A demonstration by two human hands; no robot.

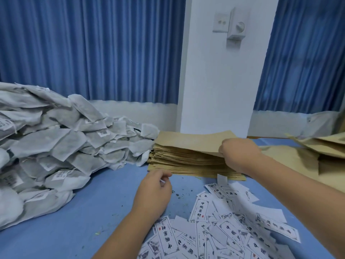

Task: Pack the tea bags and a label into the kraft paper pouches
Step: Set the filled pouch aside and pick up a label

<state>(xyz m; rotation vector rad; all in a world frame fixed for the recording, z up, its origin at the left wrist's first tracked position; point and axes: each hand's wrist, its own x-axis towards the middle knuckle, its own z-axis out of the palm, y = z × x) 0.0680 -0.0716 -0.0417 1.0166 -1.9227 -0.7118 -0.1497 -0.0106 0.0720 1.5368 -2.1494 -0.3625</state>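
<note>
my right hand point(238, 153) pinches top pouch point(186, 140) by its right edge, long axis left-right | left hand point(154, 189) pinches a slip point(162, 181) just before the stack point(186, 165) | tea bags point(65, 143) lie left, nearer my left hand

Printed paper labels point(220, 238) lie scattered on the blue surface point(104, 193), lower right of the frame. Each bears a bordered vertical line of four large black characters. On the label at lower centre point(167, 238) and on the one above it point(200, 209), 中 and 国 can be read. The other two characters are uncertain, and a small red seal mark beside them is illegible. White tags point(104, 133) on the tea bags point(37, 143), left of frame, carry barcode-like print too small to read.
</note>
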